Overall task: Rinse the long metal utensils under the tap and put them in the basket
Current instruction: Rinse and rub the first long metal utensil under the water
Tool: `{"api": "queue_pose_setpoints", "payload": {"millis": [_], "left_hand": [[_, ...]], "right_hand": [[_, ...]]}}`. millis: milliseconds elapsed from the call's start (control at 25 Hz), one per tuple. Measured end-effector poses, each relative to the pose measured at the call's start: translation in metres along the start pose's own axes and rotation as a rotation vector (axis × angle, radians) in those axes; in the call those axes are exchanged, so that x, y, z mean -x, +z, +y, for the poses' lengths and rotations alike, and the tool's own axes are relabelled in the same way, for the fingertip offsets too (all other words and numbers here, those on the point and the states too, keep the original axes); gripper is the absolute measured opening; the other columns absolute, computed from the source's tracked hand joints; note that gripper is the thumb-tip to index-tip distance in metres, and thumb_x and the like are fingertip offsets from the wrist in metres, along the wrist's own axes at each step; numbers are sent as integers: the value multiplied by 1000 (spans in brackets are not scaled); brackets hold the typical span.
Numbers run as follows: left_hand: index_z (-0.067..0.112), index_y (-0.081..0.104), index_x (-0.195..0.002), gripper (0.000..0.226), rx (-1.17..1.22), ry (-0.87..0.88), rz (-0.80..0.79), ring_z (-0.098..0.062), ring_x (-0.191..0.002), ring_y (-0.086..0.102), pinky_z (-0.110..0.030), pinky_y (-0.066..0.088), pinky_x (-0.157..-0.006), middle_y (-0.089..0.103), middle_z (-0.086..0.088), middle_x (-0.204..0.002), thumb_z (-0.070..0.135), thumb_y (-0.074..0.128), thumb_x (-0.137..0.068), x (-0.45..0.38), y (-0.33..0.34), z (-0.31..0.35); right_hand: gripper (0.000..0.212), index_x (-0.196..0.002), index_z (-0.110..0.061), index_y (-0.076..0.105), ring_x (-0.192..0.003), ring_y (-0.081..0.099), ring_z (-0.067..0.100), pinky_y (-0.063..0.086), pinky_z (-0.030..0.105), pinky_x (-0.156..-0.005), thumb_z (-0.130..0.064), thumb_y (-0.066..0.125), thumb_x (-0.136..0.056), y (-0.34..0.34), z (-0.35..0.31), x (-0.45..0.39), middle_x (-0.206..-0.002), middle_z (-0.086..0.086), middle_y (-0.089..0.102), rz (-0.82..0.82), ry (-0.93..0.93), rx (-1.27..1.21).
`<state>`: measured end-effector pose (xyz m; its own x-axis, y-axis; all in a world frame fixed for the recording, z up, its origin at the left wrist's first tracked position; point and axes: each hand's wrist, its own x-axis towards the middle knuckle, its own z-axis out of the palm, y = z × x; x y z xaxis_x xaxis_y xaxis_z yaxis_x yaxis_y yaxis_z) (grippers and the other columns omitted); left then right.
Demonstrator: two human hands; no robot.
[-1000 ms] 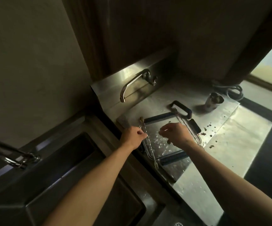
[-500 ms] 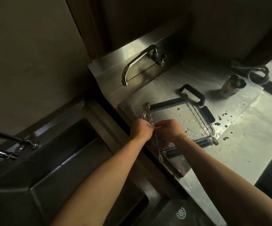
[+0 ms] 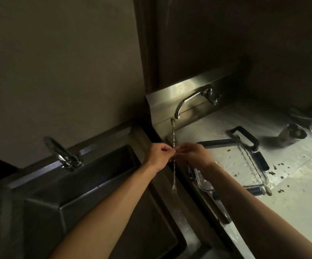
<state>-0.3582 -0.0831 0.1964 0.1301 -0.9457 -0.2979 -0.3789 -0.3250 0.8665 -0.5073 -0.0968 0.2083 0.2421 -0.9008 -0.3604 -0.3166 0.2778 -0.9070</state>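
A long twisted metal utensil (image 3: 173,165), with a small spoon bowl at the top and a small fork at the bottom, is held upright over the counter's front-left edge. Its upper end sits just below the spout of the tap (image 3: 188,100) mounted on the back splash. No water stream can be made out in the dim light.

The shaft is pinched near its middle by the fingertips of the left hand (image 3: 159,156). The fingers of the right hand (image 3: 194,154) are closed on the same section from the other side; a two-handed hold of this kind is judged to steady the thin shaft and to allow it to be rubbed or rolled under the spout.

The wire basket (image 3: 255,166), with dark handles, rests on the counter (image 3: 291,193) to the right of the hands, near the front edge. At least one more long utensil (image 3: 252,163) lies along its right side, so that the basket is within easy reach once rinsing is done. Dark specks are scattered on the counter beyond the basket's right edge. A metal cup (image 3: 291,132) stands near the back-right corner. A second tap (image 3: 61,154) serves the deep sink (image 3: 87,176) at the left.
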Motion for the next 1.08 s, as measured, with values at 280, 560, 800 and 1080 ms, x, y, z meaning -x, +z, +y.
{"api": "queue_pose_setpoints", "payload": {"millis": [280,560,800,1080], "left_hand": [[23,69,-80,6,-58,39,103,-14,-71,63,-31,49,-66,66,5,-70,25,66,-84,69,-139,-42],[11,69,-76,4,-83,-4,126,-12,-61,56,-28,45,-65,63,-1,-62,13,70,-79,122,-195,-114],[19,71,-78,2,-49,-40,147,-6,-66,60,-28,49,-71,69,3,-70,17,70,-78,142,-207,-184],[20,71,-95,13,-14,-49,178,-2,-71,59,-24,46,-71,71,2,-81,22,65,-84,132,-197,-258]], "right_hand": [[23,-104,-23,69,-69,59,12,38,25,-58,-12,69,-83,127,-43,3,-83,-1,71,-278,15,-190],[6,-91,-9,71,-67,57,21,47,22,-53,-11,66,-87,226,-41,16,-82,16,62,-319,-48,-320],[9,-91,-11,73,-76,64,17,47,37,-78,-17,68,-87,267,1,19,-81,6,71,-304,22,-255],[6,-85,-18,71,-71,67,5,41,27,-65,-23,68,-87,313,50,2,-75,-4,74,-272,135,-263]]}}
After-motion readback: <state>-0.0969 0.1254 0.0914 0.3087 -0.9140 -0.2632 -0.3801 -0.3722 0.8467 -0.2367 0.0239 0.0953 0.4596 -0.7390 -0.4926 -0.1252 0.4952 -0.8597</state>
